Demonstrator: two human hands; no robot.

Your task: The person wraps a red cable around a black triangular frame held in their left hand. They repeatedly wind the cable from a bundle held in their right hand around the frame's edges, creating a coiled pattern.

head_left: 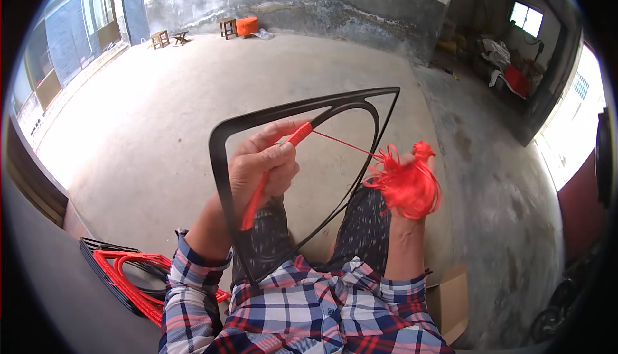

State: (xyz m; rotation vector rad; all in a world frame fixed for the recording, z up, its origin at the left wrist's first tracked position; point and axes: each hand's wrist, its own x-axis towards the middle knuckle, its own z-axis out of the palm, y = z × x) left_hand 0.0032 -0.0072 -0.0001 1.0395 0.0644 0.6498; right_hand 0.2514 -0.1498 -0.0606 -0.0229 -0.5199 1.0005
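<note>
A black frame (277, 115) with a long outer edge and a curved inner bar stands in front of my lap. My left hand (261, 167) is closed on the inner bar, where red cord wrapping (300, 134) covers part of it above and below my fingers. From the upper end of this wrapping a thin red strand (344, 141) runs taut to the right. It leads to a loose, looped bundle of red cord (412, 190), gripped by my right hand (407, 159). The bundle hides most of my right fingers.
Several red-wrapped and black frames (132, 283) lie in a stack at my lower left. A cardboard box (454, 306) stands by my right side. Wooden stools (228, 28) and an orange container (246, 26) are by the far wall. Piled items (508, 67) fill the doorway at right.
</note>
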